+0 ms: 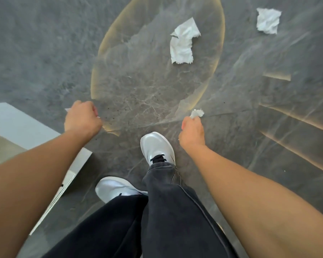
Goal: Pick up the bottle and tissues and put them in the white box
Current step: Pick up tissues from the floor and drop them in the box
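My right hand (191,133) is closed around a small crumpled tissue (197,113), which sticks out above the fingers. My left hand (81,118) is a fist, and a white tissue corner (68,109) pokes out at its left side. Two more white tissues lie on the floor ahead: a larger crumpled one (183,41) in the middle and a smaller one (268,21) at the far right. The white box (17,123) sits at the left edge, just under my left forearm. No bottle is in view.
The floor (45,53) is grey marble tile with an oval patch of light (147,86) and striped reflections at the right. My own legs in dark trousers and white sneakers (157,148) stand between my arms, close to the box.
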Demonstrator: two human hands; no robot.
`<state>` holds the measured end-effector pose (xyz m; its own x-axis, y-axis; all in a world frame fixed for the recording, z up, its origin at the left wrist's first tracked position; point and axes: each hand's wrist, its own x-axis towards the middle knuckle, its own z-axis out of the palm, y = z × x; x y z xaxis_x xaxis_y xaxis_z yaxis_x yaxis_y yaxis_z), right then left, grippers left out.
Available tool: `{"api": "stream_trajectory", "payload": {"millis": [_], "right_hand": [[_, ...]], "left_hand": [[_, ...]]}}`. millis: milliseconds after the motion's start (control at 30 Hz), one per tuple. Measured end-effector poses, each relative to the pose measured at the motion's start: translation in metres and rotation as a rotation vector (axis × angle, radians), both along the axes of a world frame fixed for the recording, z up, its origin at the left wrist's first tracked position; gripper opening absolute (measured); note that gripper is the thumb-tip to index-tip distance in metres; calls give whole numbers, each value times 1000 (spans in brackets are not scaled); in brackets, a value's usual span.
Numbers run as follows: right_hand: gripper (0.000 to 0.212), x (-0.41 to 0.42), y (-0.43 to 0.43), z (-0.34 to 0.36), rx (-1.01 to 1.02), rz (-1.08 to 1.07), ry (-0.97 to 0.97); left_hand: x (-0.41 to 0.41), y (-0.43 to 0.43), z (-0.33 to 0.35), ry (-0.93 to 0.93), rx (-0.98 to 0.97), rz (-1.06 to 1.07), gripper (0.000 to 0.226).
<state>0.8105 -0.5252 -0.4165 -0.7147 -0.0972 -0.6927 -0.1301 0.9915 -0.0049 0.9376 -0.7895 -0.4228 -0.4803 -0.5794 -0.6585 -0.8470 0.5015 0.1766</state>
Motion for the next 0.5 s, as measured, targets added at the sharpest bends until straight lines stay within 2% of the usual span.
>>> {"api": "stream_trajectory", "payload": {"millis": [133, 300, 400, 500], "right_hand": [[21, 16, -43, 71, -152, 131, -65], [24, 59, -111, 154, -356, 504, -176], [30, 91, -149, 183, -377, 745, -209], [30, 130, -187, 202, -409, 892, -244]], "left_hand": [[9, 11, 61, 17, 24, 115, 13], [48, 8, 138, 15, 38, 293, 19], [84, -1, 171, -6, 38, 447, 22], [132, -14, 197, -19, -10, 594, 23]]}}
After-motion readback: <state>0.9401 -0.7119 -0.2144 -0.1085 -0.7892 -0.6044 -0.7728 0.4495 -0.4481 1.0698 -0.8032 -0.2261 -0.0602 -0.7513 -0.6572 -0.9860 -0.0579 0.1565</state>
